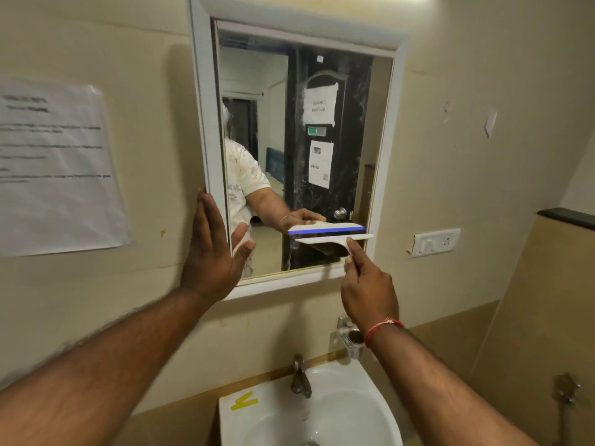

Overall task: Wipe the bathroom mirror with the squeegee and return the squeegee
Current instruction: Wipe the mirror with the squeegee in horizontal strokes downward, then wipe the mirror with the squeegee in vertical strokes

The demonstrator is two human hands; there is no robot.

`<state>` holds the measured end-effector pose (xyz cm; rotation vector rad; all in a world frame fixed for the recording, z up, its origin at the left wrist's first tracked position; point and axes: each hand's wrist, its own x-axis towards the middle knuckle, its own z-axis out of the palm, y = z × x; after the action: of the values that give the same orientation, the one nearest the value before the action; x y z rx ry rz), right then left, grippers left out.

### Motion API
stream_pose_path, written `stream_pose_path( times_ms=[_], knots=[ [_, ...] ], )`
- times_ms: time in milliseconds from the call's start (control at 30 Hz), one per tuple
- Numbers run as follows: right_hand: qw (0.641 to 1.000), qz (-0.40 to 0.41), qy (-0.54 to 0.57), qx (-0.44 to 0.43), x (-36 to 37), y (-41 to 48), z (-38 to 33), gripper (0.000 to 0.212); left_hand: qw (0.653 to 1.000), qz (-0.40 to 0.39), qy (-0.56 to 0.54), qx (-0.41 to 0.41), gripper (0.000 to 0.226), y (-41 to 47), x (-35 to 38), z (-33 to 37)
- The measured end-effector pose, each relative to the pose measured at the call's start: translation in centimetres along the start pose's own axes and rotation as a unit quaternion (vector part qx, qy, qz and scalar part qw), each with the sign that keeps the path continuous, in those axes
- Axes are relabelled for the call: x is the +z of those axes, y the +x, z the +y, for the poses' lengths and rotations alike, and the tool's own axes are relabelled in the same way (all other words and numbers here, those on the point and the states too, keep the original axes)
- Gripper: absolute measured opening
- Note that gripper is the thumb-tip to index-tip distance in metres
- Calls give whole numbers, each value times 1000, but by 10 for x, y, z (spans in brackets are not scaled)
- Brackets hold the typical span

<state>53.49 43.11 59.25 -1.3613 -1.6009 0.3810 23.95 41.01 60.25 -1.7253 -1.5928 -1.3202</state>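
Observation:
A white-framed mirror (322, 149) hangs on the beige wall above the sink. My right hand (367, 288) grips the handle of a white squeegee (333, 240), whose blade lies flat against the glass near the lower right corner; a blue strip shows in its reflection. My left hand (214, 249) rests open and flat on the mirror's lower left frame, fingers pointing up. The glass reflects a person's arm, a dark door and papers.
A white sink (380, 397) with a metal tap (301, 378) sits below, yellow tape on its left rim. A steel cup holder (352, 341) is under my right wrist. A paper notice (54, 169) hangs left; a switch plate (434, 243) is at the right.

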Motion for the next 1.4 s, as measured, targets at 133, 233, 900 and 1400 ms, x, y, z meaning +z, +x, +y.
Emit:
stream_pose_path(
  times_ms=[133,233,900,1400],
  knots=[
    [996,37,66,-57,-25,23,-45,43,999,39,-1,34,92,41,-31,8],
    [988,47,122,-85,-43,44,-86,41,996,71,-11,46,81,100,-60,18],
    [766,6,-245,-595,-76,153,-249,52,966,226,-90,87,40,276,-119,50],
    [698,25,-220,-681,-66,158,-254,46,962,240,-100,80,48,279,-113,46]
  ],
)
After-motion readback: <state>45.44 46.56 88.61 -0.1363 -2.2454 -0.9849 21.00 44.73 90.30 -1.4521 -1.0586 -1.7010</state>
